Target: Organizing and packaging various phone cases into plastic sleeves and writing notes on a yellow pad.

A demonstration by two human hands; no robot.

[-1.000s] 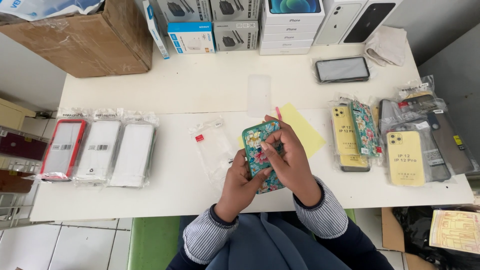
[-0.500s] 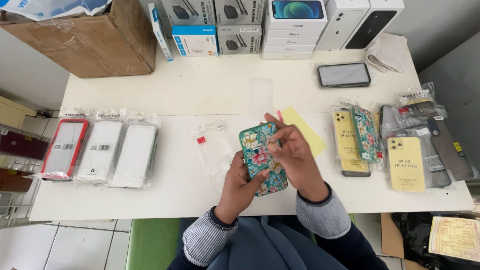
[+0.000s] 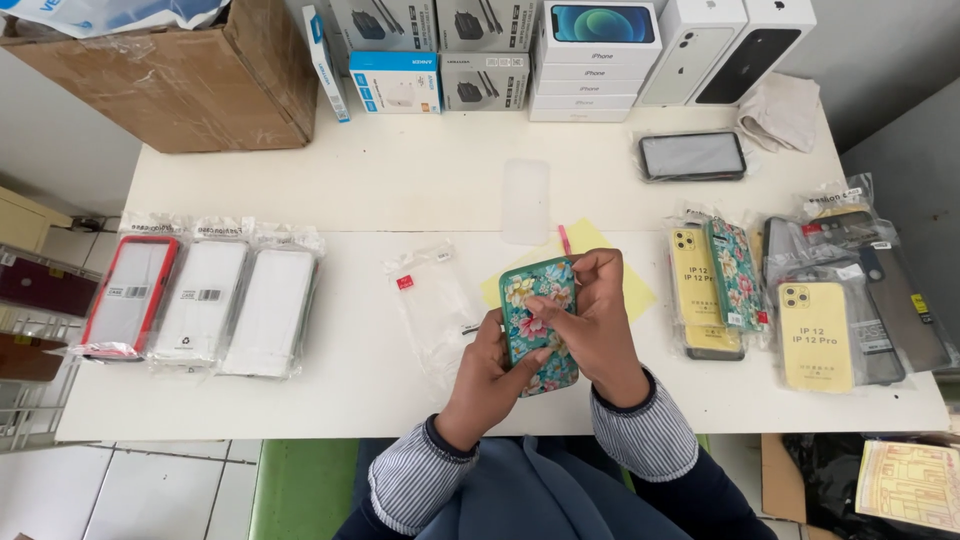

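Both hands (image 3: 545, 350) hold a teal floral phone case (image 3: 537, 322), back up.

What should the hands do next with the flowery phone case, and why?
Probably press the top corner down. The right hand has fingers on the flowery case near its upper edge, while the left hand steadies its lower side, so it looks mid-fitting.
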